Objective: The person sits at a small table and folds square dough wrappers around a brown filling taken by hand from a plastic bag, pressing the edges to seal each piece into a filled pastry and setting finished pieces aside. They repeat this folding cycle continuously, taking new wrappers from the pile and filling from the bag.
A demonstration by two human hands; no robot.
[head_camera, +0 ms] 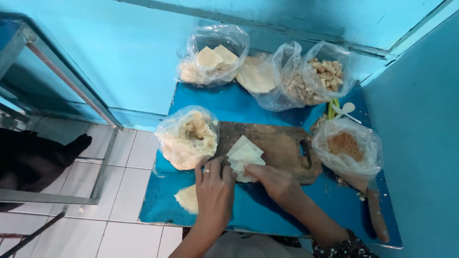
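Fingers (228, 173) of the left hand (214, 193), one ringed, bent down onto the near edge of a small stack of pale, thin, square cut dough sheets (245, 157); fingers (253, 171) of the right hand (276, 184) curled in from the other side, pinching the same stack at its lower corner. Both hands closed on the sheets, squaring or gathering them, as far as can be judged.

Stack resting at the near left end of a dark, worn wooden chopping board with a handle slot (282, 145), set on a glossy blue bench (267, 210). Already cut, by the look of it: these few squares. Just left of the left wrist, flat on the bench, one pale round uncut sheet (187, 198), apparently waiting. Touching the board's left end, an open clear plastic bag of pale crumpled dough (187, 137), still full — so much left to work through, probably.

Right of the board, a clear bag of brown crumbs (348, 148), and a brown wooden-handled knife (377, 215) lying near the bench's right edge, apart from both hands.

Along the back, against the turquoise wall (119, 52): a clear bag holding cut squares (215, 57), perhaps finished pieces; a bag of round flat sheets (260, 76); a bag of small beige chunks (322, 76). A white plastic spoon (346, 110) beside them. Beyond the bench's left edge, white floor tiles (129, 181).
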